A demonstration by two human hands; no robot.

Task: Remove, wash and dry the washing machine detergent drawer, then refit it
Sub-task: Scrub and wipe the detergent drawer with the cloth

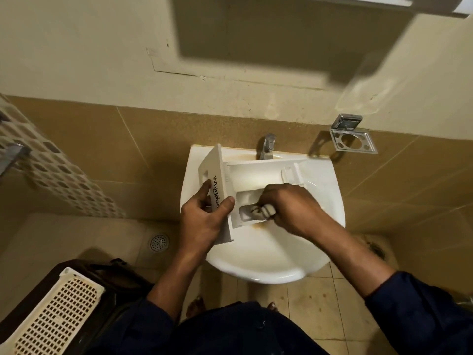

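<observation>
White plastic drawer (pixel 258 175) over sink (pixel 268 260), long axis left-right, front panel facing left, reads "Whirlpool". Left hand (pixel 204 219) grips front panel; right hand (pixel 289 206) clutches cloth (pixel 265 211) inside near compartment.

drawer (pixel 258 175) over sink (pixel 268 265), tap (pixel 267 147) behind, basket (pixel 58 313) (perforated) lower left

The drawer (pixel 258 172) is smooth white plastic with a dull sheen, and the sink (pixel 268 265) is glossy white ceramic with a rusty stain. The tap (pixel 267 146) and wall holder (pixel 353 139) are polished metal. The rag (pixel 263 211) looks like soft pale cloth, and the basket (pixel 58 311) is cream plastic lattice.
</observation>
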